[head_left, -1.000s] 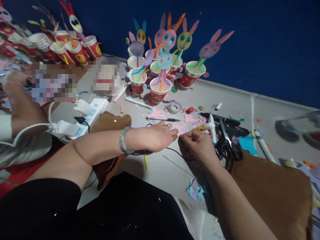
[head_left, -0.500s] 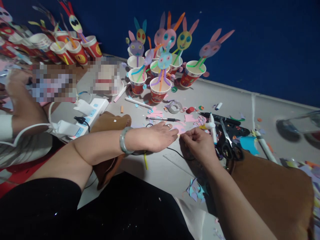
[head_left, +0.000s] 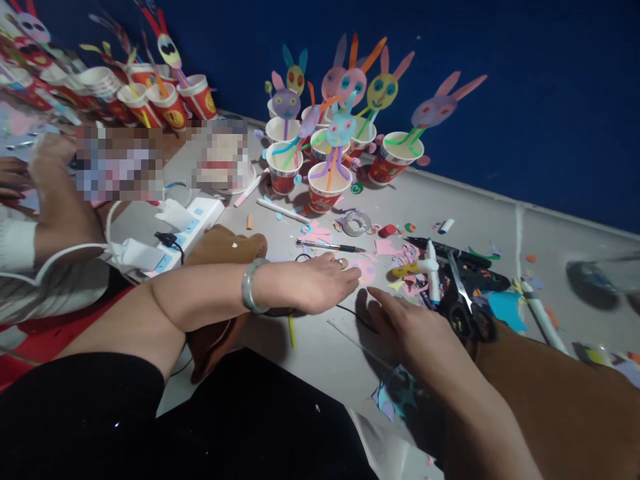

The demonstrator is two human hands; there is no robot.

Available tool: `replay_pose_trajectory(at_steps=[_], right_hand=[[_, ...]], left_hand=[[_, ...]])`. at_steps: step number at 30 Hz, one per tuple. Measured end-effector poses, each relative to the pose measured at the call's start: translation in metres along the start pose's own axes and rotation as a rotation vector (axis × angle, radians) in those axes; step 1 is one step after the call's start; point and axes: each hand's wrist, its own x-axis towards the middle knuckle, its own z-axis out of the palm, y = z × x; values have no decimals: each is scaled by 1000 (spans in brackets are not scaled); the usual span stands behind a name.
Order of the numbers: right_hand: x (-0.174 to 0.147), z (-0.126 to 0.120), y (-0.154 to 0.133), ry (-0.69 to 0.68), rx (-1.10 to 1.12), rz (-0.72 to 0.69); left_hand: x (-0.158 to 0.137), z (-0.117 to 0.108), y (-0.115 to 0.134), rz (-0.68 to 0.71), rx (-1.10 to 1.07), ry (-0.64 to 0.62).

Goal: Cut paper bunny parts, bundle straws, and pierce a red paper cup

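Observation:
My left hand, with a bracelet and a ring, has its fingers bent together at the near edge of a pink paper disc. The thumb is hidden beneath the hand. Close to its right, my right hand hovers low over the table, fingers stretched out and holding nothing visible. A black-and-clear pen lies behind the left hand. Beyond the right hand are a yellow marker, a white marker and black-handled scissors. A clear ruler lies in front of the hands.
Paper cups with paper rabbit faces stand by the blue wall. A tape roll sits among paper scraps. To the left are a power strip and another person's forearm. Brown material lies at the right.
My right hand has drawn away from the left fingertips, and its pinched fingers have straightened. My left hand stays about where it was. The view has shifted slightly.

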Motion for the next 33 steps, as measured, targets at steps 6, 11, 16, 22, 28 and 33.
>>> replay_pose_trajectory(at_steps=[6, 11, 16, 22, 28, 33], right_hand=[[4, -6, -10, -174, -228, 37], [6, -6, -12, -233, -301, 28], [7, -1, -13, -203, -308, 31], [8, -7, -12, -192, -219, 55], [3, -9, -3, -181, -124, 109], [1, -14, -7, -204, -150, 83]], left_hand=[[0, -10, 2, -25, -33, -69], [0, -21, 5, -34, -77, -87], [1, -15, 3, -22, -20, -91], [6, -23, -8, 4, -79, -131], [9, -22, -15, 37, -77, 7], [7, -14, -18, -12, -40, 121]])
